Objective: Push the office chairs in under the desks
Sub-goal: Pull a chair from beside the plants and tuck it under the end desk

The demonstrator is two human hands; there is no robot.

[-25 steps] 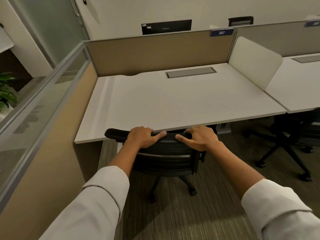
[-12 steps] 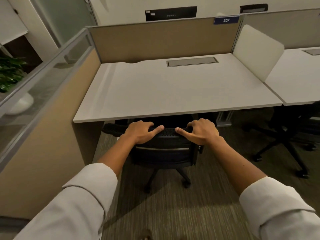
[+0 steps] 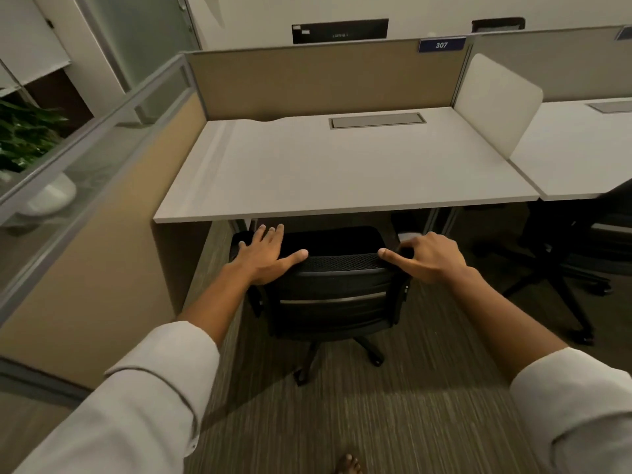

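Black mesh chair [image 3: 328, 295] sits under the table [image 3: 342, 172]; left hand [image 3: 265, 256] flat with fingers spread, right hand [image 3: 431, 256] loosely curled on the backrest top; push evenly, straight.

white long sleeves [image 3: 150, 398] rolled back above bare forearms; one bare foot [image 3: 348, 465] shows.

plant [image 3: 25, 138] far left | sign "307" [image 3: 441, 45] on partition [image 3: 325, 80]
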